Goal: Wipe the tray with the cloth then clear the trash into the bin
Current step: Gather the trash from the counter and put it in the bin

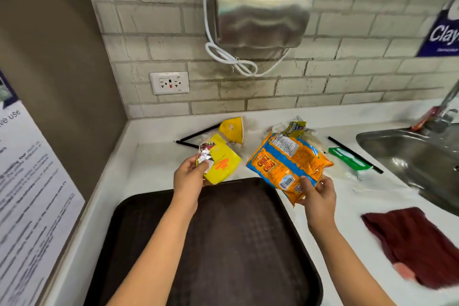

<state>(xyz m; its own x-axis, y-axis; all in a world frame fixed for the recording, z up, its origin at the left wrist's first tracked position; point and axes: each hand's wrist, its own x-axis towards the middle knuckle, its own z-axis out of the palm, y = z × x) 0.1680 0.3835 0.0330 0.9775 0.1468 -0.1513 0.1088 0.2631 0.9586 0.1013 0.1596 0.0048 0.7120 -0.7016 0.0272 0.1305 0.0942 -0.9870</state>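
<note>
Now we hold trash: left hand (190, 176) grips the yellow wrapper (222, 165), right hand (316, 196) the orange bag (285, 164); tray (238, 243) bare, more litter left.

Dark brown tray (248, 243) flat on counter, maroon cloth (417, 243) crumpled right, snack wrappers (288, 161) behind

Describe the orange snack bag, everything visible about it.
The orange snack bag is a crinkled, glossy packet with blue edging, bold yellow lettering, a white nutrition panel and a barcode. It looks flattened and empty. It is held tilted above the counter, past the tray's far right corner; the right hand pinches its near end.
</note>
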